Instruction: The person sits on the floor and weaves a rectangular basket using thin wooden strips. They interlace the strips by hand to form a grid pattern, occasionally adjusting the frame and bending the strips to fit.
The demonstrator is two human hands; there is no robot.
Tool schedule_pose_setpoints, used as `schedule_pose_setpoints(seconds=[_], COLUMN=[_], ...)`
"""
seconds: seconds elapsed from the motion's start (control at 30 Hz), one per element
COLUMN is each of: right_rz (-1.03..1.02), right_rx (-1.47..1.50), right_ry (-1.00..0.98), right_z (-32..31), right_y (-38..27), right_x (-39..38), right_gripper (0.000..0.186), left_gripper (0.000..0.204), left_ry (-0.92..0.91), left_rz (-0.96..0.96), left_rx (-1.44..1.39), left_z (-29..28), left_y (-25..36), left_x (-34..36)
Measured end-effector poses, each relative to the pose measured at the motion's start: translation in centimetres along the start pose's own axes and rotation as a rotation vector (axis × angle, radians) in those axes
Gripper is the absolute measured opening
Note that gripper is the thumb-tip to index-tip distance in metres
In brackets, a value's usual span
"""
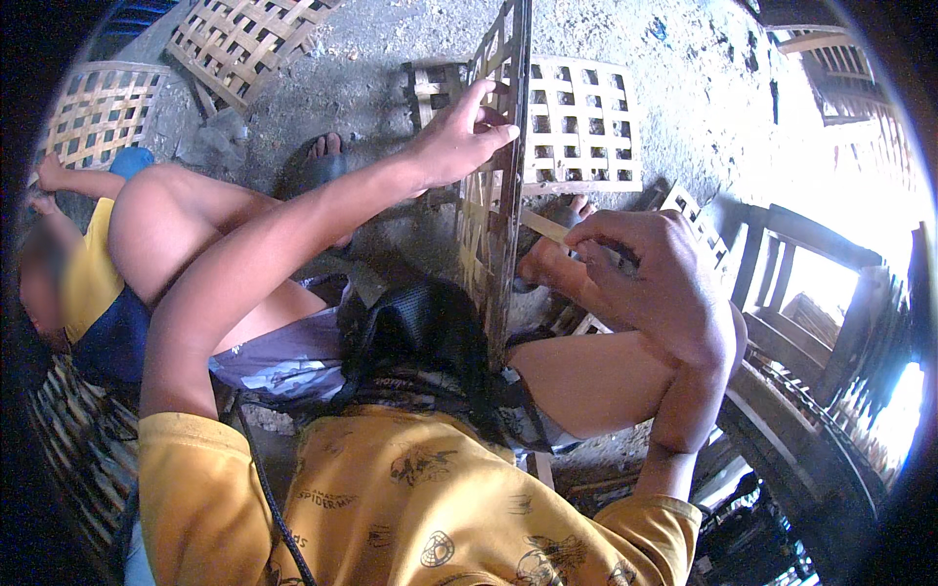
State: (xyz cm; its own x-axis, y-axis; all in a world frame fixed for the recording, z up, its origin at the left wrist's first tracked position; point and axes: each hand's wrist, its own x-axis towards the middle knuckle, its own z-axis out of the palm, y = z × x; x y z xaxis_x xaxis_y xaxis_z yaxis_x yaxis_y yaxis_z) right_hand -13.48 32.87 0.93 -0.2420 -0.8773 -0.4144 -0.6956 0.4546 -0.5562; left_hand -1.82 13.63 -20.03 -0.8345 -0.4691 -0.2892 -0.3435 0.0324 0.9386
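Woven bamboo panel [493,195] stands on edge between my knees, partly laced | left grip [459,137] clamped on its upper edge | right grip [640,269] pinching bamboo strip [542,227] at the weave | upper lattice unfilled, finished panels [581,122] on floor beyond.

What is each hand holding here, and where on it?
Left hand grips the upright woven bamboo panel by its upper edge. Right hand pinches the near end of a bamboo strip.
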Motion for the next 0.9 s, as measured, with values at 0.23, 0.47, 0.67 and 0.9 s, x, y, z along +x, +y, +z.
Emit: schedule_pose_setpoints(seconds=[0.23,0.47,0.67,0.9], right_rz=[0.002,-0.137,-0.431,-0.297], right_rx=[0.013,-0.174,-0.327,-0.161], right_ry=[-0.056,-0.072,0.158,0.140], right_z=[1.2,2.6,6.2,5.4], right_y=[0.6,0.5,2.3,2.3], right_x=[0.3,1.1,0.6,2.1], right_gripper=[0.016,0.017,0.025,0.022], left_gripper=[0.072,0.071,0.069,0.066], left_ry=[-0.016,-0.004,0.010,-0.036], left_rz=[-0.031,0.022,0.011,-0.047], left_rx=[0.032,-0.018,0.006,-0.055], left_z=[-0.2,0.1,0.7,0.6], left_y=[0.0,-0.8,-1.3,-1.4], left_x=[0.0,-0.1,0.4,0.8])
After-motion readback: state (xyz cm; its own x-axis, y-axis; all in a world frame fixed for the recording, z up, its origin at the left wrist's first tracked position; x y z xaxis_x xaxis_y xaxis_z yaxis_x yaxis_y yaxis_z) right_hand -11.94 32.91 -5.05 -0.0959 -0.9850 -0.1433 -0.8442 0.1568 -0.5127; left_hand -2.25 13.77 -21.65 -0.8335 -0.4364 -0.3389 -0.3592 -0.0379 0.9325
